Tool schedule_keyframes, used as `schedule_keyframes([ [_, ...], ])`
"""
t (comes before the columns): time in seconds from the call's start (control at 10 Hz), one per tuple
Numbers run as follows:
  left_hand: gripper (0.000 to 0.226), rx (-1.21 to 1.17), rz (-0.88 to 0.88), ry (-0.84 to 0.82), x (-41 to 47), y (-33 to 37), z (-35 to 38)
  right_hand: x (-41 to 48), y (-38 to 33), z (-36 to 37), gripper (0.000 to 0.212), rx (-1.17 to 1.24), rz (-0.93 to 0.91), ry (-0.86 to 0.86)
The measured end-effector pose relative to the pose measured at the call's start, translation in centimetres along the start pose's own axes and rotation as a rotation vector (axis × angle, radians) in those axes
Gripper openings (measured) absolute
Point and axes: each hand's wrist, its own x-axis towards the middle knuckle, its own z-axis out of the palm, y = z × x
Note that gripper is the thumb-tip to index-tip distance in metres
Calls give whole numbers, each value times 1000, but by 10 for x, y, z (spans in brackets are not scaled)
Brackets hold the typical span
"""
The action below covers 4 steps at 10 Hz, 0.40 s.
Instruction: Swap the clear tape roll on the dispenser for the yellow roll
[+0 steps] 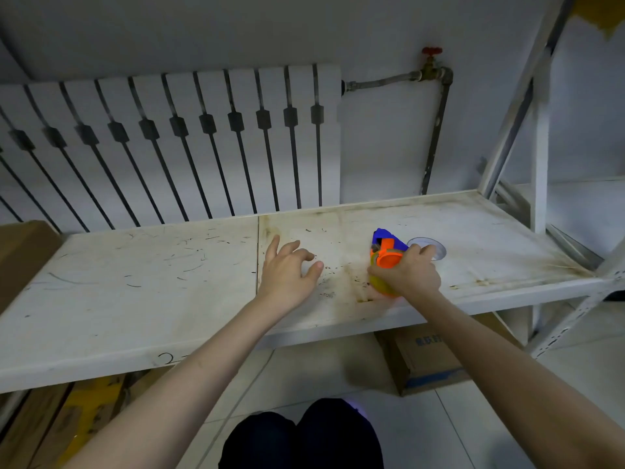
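Observation:
A blue and orange tape dispenser point(387, 248) sits on the stained white shelf point(169, 282), right of centre. My right hand point(411, 272) grips it from the near side, fingers wrapped over the orange hub and the yellow roll point(380, 285), which shows below my palm. The clear tape roll point(436, 247) lies flat on the shelf just behind my right fingers. My left hand point(289, 269) hovers over the shelf to the left of the dispenser, fingers spread and curled, holding nothing.
A white radiator point(169, 143) and a pipe with a red valve point(431, 59) stand behind the shelf. The shelf's upright post point(539, 147) rises at the right. Cardboard boxes point(426, 360) sit on the tiled floor below.

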Motion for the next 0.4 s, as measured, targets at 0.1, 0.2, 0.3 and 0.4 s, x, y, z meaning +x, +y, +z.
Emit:
schedule_keyframes([
  [0.1, 39, -8, -4, -17, 4, 5, -2, -3, -2, 6, 98, -57, -10, 64],
  [0.2, 36, -45, -22, -28, 5, 10, -11, -4, -4, 5, 100, -87, -28, 92],
  [0.3, 35, -72, -37, -10, 3, 13, -23, -2, -3, 0, 103, -178, -47, 69],
  [0.4, 35, -124, -88, -2, 0, 17, -40, -5, -9, -5, 106, -131, -83, 96],
])
